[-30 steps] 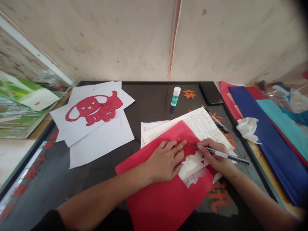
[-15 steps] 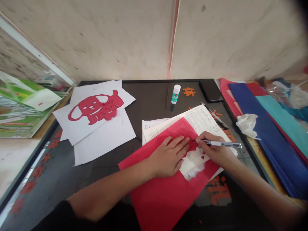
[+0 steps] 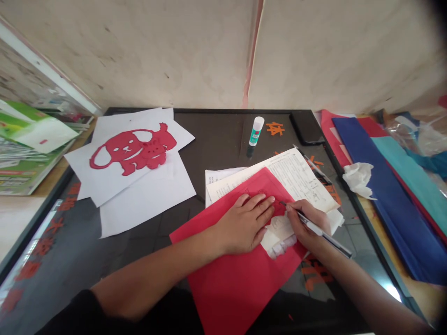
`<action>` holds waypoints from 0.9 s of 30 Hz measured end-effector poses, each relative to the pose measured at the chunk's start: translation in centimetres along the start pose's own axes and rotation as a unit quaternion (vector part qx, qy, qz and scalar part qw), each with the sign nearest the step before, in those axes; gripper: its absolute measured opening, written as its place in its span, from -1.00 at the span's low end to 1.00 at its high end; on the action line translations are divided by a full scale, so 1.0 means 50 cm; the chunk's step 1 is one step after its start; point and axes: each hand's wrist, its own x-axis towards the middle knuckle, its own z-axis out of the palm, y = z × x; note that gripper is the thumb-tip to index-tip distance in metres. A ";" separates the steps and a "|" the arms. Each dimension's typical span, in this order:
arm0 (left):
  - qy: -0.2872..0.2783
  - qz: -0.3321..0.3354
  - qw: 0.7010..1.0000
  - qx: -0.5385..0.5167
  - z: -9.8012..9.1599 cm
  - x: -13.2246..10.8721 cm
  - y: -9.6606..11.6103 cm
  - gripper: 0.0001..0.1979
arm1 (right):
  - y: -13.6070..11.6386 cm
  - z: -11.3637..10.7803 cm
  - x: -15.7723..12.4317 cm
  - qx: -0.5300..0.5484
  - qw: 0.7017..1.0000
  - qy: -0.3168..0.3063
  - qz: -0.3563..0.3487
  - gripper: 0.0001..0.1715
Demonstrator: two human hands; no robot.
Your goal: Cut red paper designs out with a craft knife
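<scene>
My left hand (image 3: 244, 224) lies flat on a sheet of red paper (image 3: 230, 284), its fingers spread near some drawn lines. In my right hand (image 3: 309, 222) is a slim silver craft knife (image 3: 330, 239), gripped like a pen. Its tip touches or nearly touches the red paper just right of my left fingertips. Below the tip an irregular opening has been cut in the sheet, and pale paper shows through. A printed booklet (image 3: 293, 173) lies under the red sheet.
Left, a red paper-cut animal (image 3: 127, 151) rests on white sheets (image 3: 146, 209). A glue stick (image 3: 256, 131) stands at the back near a black phone (image 3: 307, 129). Pens (image 3: 317, 168), crumpled tissue (image 3: 359, 179) and a blue folded sheet (image 3: 387, 200) are right; green books (image 3: 31, 160) lie far left.
The knife's rear end has swung downward, so it now slants more steeply, and my right hand has turned with it. My left hand stays on the red paper. The view has shifted slightly.
</scene>
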 end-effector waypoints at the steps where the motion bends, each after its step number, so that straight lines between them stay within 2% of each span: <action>1: 0.000 0.001 1.000 0.001 0.000 0.000 0.000 -0.46 | 0.003 0.000 -0.001 -0.003 1.000 -0.004 -0.004 -0.91; 19: -0.007 -0.003 1.000 -0.002 -0.001 0.000 0.000 -0.45 | 0.011 -0.016 0.005 0.009 0.998 -0.060 -0.003 -0.88; 27: -0.009 -0.005 1.000 -0.014 -0.004 -0.001 0.001 -0.45 | 0.015 -0.016 0.005 0.020 0.998 -0.065 0.000 -0.87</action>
